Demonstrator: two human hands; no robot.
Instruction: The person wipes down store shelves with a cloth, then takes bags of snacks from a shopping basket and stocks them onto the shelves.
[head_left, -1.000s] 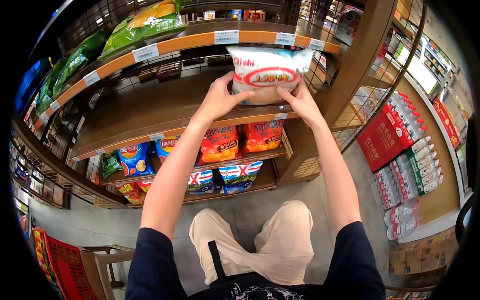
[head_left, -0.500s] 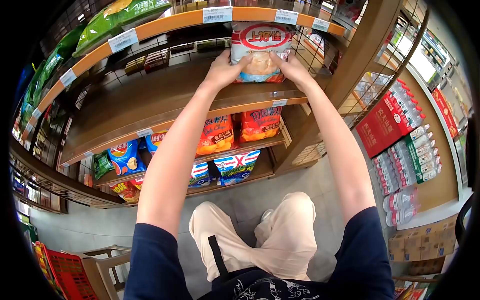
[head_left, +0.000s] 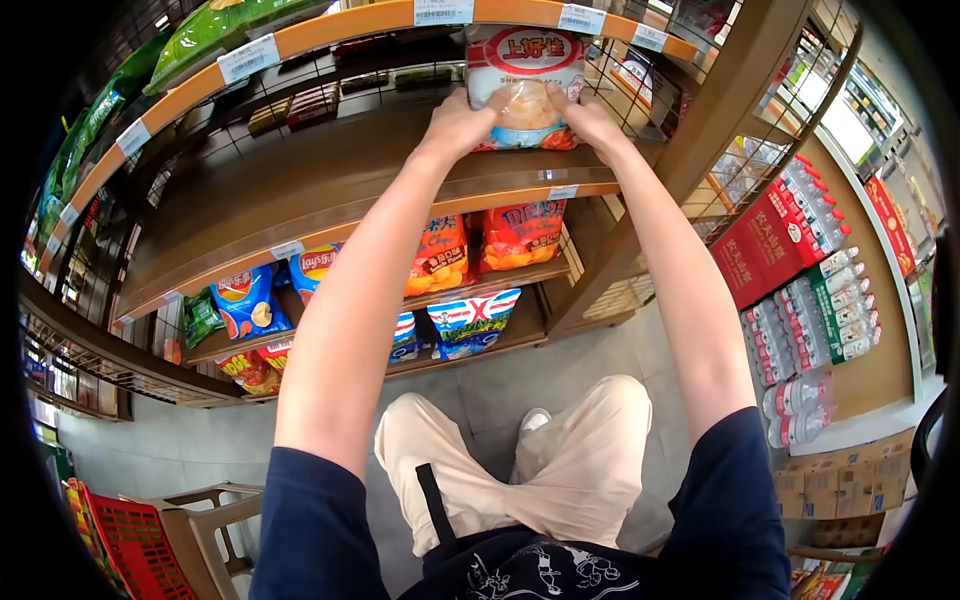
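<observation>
A white, red and blue snack bag (head_left: 526, 88) stands upright on the brown middle shelf (head_left: 270, 205), near its right end and just under the orange-edged upper shelf. My left hand (head_left: 462, 125) grips the bag's left side, thumb across its front. On the opposite side my right hand (head_left: 590, 120) holds it the same way, its thumb also on the front. The fingertips behind the bag are hidden.
Below are red chip bags (head_left: 521, 236), a blue chip bag (head_left: 248, 303) and a striped bag (head_left: 472, 322). A wooden post (head_left: 715, 100) rises right of the bag. Bottled water packs (head_left: 800, 325) stand farther right. A red basket (head_left: 140, 550) is lower left.
The bag has gone from tilted at the shelf's front edge to upright and deeper on the shelf, with both hands still on it. The view has shifted slightly.
</observation>
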